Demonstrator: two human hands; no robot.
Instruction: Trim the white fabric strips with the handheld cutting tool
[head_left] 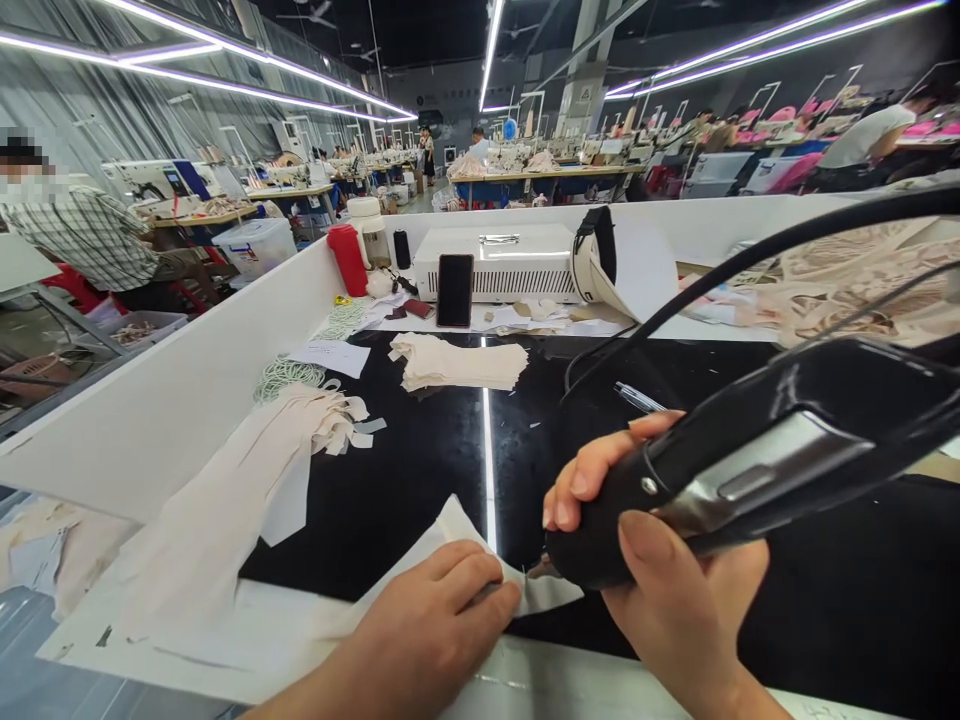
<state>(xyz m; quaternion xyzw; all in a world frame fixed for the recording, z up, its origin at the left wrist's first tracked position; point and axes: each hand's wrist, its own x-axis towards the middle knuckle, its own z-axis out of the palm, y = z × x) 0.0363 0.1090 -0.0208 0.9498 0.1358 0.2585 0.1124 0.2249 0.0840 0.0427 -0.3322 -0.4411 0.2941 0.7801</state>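
My right hand (pixel 660 570) is wrapped around a black hand-held cutting tool (pixel 750 460) with a silver panel and a black cable. Its metal tip (pixel 541 568) touches a pale fabric piece (pixel 457 525) at the near edge of the black table (pixel 420 470). My left hand (pixel 427 625) lies on that fabric piece, fingers pressed flat and together beside the tip. A long pile of pale cut fabric strips (pixel 247 500) spreads to the left of my left hand.
A folded stack of pale fabric (pixel 457 362) lies mid-table, with a pen (pixel 637 398) to its right. At the back stand a white machine (pixel 499 262), a phone (pixel 454 290) and a red bottle (pixel 348 258). White walls (pixel 187 390) bound the table. A person in a checked shirt (pixel 82 235) works at far left.
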